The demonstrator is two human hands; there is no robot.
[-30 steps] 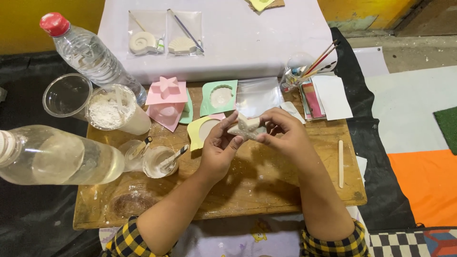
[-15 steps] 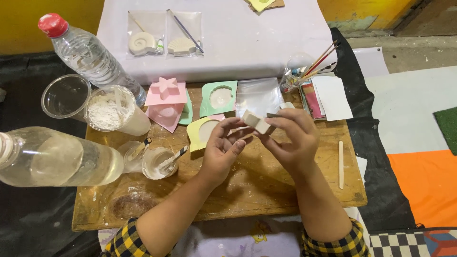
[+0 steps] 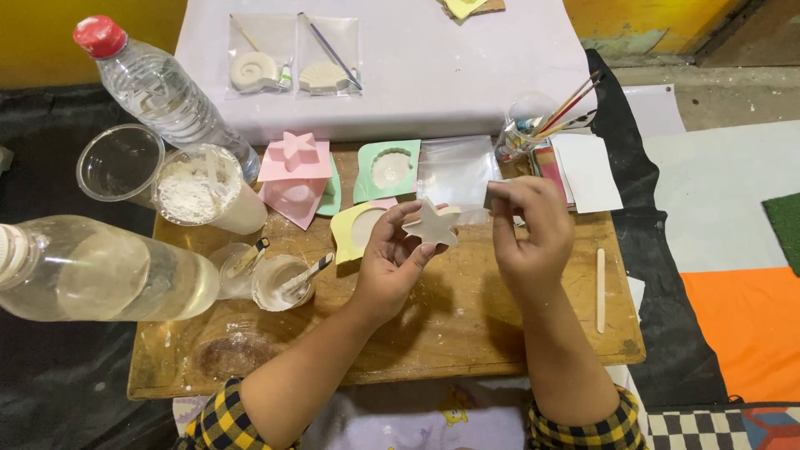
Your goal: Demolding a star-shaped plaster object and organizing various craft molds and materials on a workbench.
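- Left hand (image 3: 392, 265) is pinching a white plaster star (image 3: 431, 223) between thumb and fingertips, holding it up over the wooden board (image 3: 467, 333), a bit above the yellow mould (image 3: 357, 227).
- Right hand (image 3: 532, 233) sits just right of the star, fingers curled in together with the thumb and forefinger tips meeting. Can't really tell if it's got anything tiny between them. It isn't touching the star from what I can see.
- Right behind the star there's a clear plastic bag (image 3: 454, 171) lying flat, plus a green mould (image 3: 386, 169) with a round shell-ish cavity.
- Pink star mould (image 3: 293, 162) stacked on another pink one, further left.
- Far left: cup of white powder (image 3: 200, 193), an empty clear cup (image 3: 119, 162), and two small cups with stir sticks (image 3: 273, 279) in whitish mix.
- Big water bottle (image 3: 92, 271) lying on its side at the left edge, a red-capped bottle (image 3: 162, 92) tilted behind it.
- Paintbrushes in a clear cup (image 3: 533, 125) to the right, and a wooden stick (image 3: 600, 287) lying alone near the board's right edge.
- Up top on the white cloth: two bagged shell casts (image 3: 292, 75).
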